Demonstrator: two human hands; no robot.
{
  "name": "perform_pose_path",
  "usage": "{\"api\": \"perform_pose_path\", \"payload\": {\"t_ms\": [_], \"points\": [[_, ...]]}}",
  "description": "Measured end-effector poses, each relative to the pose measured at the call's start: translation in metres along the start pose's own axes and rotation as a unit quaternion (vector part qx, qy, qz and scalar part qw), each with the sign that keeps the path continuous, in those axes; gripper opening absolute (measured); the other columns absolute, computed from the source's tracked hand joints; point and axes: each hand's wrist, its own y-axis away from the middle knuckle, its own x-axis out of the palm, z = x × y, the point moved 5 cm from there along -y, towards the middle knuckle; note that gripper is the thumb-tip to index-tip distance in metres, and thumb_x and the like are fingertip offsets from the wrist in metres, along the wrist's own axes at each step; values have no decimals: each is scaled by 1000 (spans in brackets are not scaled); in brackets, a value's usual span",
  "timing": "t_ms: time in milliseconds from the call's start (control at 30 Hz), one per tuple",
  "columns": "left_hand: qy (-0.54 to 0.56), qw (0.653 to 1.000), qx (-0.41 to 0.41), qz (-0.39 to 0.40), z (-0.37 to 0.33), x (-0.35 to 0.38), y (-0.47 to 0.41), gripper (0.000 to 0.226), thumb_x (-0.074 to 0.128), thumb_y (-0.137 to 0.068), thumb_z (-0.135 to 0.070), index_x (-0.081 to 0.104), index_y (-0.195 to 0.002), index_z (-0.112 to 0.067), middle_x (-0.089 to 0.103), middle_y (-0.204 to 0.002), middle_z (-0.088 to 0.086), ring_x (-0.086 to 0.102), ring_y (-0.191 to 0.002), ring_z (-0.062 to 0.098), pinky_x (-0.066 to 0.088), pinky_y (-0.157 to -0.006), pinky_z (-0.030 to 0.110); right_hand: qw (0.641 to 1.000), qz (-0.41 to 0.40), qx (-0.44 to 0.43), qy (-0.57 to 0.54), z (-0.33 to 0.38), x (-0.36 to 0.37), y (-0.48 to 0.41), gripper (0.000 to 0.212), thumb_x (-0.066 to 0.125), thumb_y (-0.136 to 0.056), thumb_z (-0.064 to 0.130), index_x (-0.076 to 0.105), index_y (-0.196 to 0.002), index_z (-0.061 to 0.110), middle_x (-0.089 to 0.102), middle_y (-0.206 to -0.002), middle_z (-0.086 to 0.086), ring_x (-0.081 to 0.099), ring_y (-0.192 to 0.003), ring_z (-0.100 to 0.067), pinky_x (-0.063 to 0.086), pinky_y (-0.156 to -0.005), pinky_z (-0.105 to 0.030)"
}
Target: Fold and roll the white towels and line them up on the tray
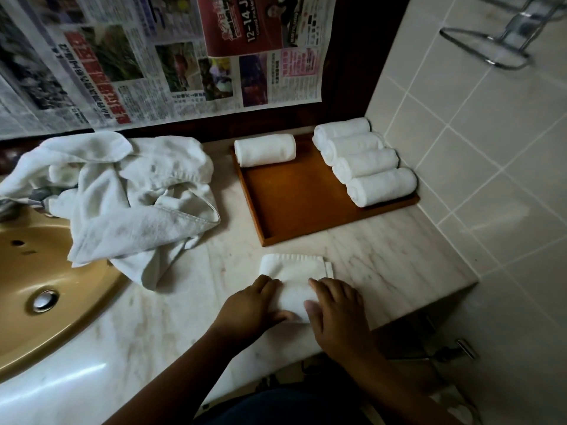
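A folded white towel (294, 271) lies on the marble counter near the front edge, its near end curled into a roll. My left hand (248, 305) and my right hand (334, 311) both grip that rolled end, one at each side. Behind it sits a brown wooden tray (294, 197). Several rolled towels (365, 162) line its right side, and one more roll (265, 149) lies at its back left corner. A heap of unfolded white towels (129, 191) rests to the left of the tray.
A tan sink basin (40, 280) with a metal drain is at the left, partly under the towel heap. Newspaper (153, 56) covers the wall behind. A tiled wall (478, 167) rises on the right, and the counter's front edge is close to me.
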Motion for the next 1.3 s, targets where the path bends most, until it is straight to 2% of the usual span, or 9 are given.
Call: {"api": "perform_pose_path", "payload": {"t_ms": [133, 267, 467, 600, 700, 867, 1100, 1200, 1300], "points": [[75, 994, -50, 67, 12, -13, -12, 83, 35, -71, -94, 54, -126, -33, 57, -120, -12, 62, -101, 13, 51, -82, 33, 995, 71, -63, -13, -8, 7, 0, 83, 50, -82, 82, 47, -144, 26, 52, -133, 3, 52, -114, -18, 49, -92, -36], [93, 990, -82, 67, 19, -22, -26, 71, 34, -74, -91, 59, -112, -35, 63, -109, -13, 59, -96, 9, 51, -83, 34, 990, 112, -79, -18, -13, 13, -5, 86, 63, -74, 71, 37, -145, 31, 44, -134, 4, 54, -111, -19, 53, -91, -37], [219, 940, -206, -160, 26, -16, 1, 50, 47, -90, -63, 50, -125, -28, 51, -113, -13, 55, -92, 7, 44, -73, 26, 994, 106, -31, -12, -7, 18, -9, 81, 56, -77, 76, 38, -141, 30, 50, -127, 2, 56, -105, -20, 53, -82, -33], [269, 914, -250, -175, 32, -2, 21, 50, 52, -80, -71, 46, -107, -29, 57, -95, -10, 60, -77, 12, 46, -62, 25, 994, 105, -5, -13, -6, 19, -8, 81, 54, -77, 77, 44, -139, 27, 52, -124, 0, 57, -102, -22, 52, -82, -35], [172, 952, -175, -183, 26, -4, 24, 70, 61, -81, -70, 46, -130, -22, 54, -124, 1, 62, -93, 14, 57, -73, 31, 992, 126, -14, -6, -7, 18, -14, 83, 53, -76, 80, 43, -140, 28, 51, -126, 1, 57, -106, -22, 51, -86, -35], [-56, 983, 87, -150, 9, 1, 14, 79, 54, -89, -68, 38, -150, -20, 32, -157, 13, 38, -137, 36, 40, -106, 49, 972, 224, -23, -64, -15, 5, -28, 88, 64, -77, 75, 34, -151, 38, 38, -145, 10, 43, -127, -13, 39, -100, -26], [-57, 991, 80, -96, 14, -7, -6, 82, 44, -82, -78, 46, -138, -18, 57, -132, 6, 55, -116, 29, 56, -84, 44, 984, 162, -60, 31, -8, 6, -22, 90, 72, -72, 68, 35, -143, 28, 40, -137, 1, 51, -114, -21, 47, -95, -36], [-32, 997, 53, -37, 18, -11, -19, 92, 37, -76, -88, 49, -137, -19, 55, -132, 2, 53, -117, 26, 53, -86, 43, 995, 80, -55, 39, -2, 10, -7, 94, 86, -59, 47, 42, -137, 19, 45, -131, -6, 61, -104, -27, 55, -80, -39], [-13, 999, 34, 11, 17, -18, -28, 101, 35, -69, -94, 48, -141, -23, 53, -135, -2, 49, -121, 22, 50, -91, 40, 997, 60, -33, 42, -5, 11, -9, 96, 90, -55, 51, 46, -135, 20, 55, -122, -5, 63, -95, -24, 57, -72, -36]]}}
